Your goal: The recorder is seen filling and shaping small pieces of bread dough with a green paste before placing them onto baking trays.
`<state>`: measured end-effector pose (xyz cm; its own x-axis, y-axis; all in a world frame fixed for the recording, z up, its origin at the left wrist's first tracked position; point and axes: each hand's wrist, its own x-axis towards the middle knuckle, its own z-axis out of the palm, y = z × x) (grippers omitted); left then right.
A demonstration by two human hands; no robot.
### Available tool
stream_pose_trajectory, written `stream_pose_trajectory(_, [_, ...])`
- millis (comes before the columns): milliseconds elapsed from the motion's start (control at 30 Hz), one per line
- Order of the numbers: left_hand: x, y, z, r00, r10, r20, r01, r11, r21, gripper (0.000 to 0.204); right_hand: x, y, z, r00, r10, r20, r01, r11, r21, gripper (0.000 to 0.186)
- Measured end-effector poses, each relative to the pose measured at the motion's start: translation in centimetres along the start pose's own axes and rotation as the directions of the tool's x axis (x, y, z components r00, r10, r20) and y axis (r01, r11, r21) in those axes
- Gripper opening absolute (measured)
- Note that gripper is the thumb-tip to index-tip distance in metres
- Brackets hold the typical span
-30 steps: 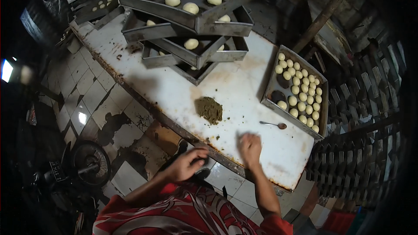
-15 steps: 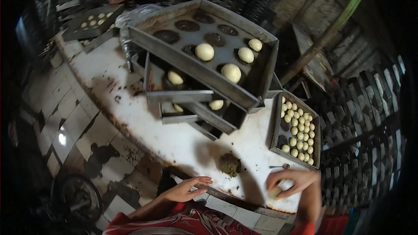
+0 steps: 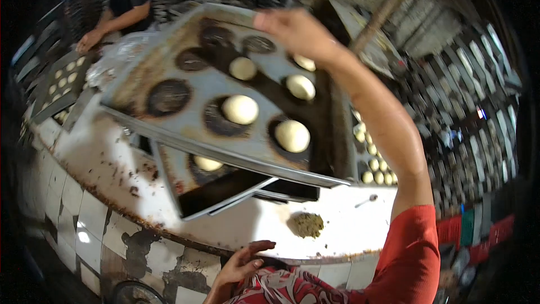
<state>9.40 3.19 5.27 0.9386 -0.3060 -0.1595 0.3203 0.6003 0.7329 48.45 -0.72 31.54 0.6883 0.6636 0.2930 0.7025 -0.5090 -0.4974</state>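
My right hand (image 3: 289,29), smeared by motion, reaches over the far edge of the topmost metal baking tray (image 3: 169,126). Its fingers point left, and whether they hold anything is unclear. Several pale round dough balls (image 3: 241,110) sit on the tray, some on dark greasy round patches; my forearm partly covers one at the far right. Close to my body, my left hand (image 3: 242,264) is held with fingers apart and nothing in it. A clump of greenish-brown filling (image 3: 309,225) lies on the white tabletop. Right of it is a small spoon (image 3: 368,200).
Below the top tray, other trays (image 3: 197,208) are stacked crosswise, with a dough ball (image 3: 207,162) showing. Another tray of dough balls (image 3: 382,178) is partly behind my arm. At far left, another person's hand (image 3: 90,40) is beside trays of dough (image 3: 66,79). Dark racks line the right side.
My right hand has gone from the tabletop, where it held a dough ball, up over the top tray. One more dough ball now lies on that tray. The view has shifted closer to it.
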Motion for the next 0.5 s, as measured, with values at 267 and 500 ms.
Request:
stream_pose_trajectory(267, [4.4,-2.8,5.1,0.999,0.042,0.020,-0.042,0.999,0.010,0.051,-20.5,27.3,-7.2,0.938,0.246,-0.246,-0.325,0.871,-0.369,0.024])
stream_pose_trajectory(500, [5.5,-8.9,12.9,0.924,-0.001,-0.383,0.036,0.996,0.085,0.049,-30.4,44.9,-0.9,0.933,0.344,0.110,-0.225,0.791,-0.569,0.037])
